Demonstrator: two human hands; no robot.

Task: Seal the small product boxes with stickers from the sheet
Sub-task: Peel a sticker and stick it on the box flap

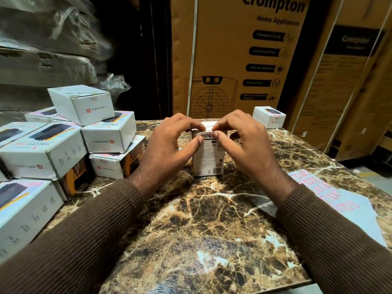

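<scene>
At nine o'clock on the marbled bench [191,219], a stack [63,141] of white boxes is piled. At the centre, an upright box [209,160] is stood on the bench, steadied by the left hand [169,145], whose fingers are curled over its top edge with the thumb on its near face. At its top, a sticker [209,128] is pinched by the right hand [244,143]. At four o'clock, the sheet [343,200] is laid flat. At one o'clock, another box [269,116] is set apart.

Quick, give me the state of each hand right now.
Left hand: curled round the small box, thumb pressing its front.
Right hand: fingers pinching at the box's top edge, seemingly on a sticker.
</scene>
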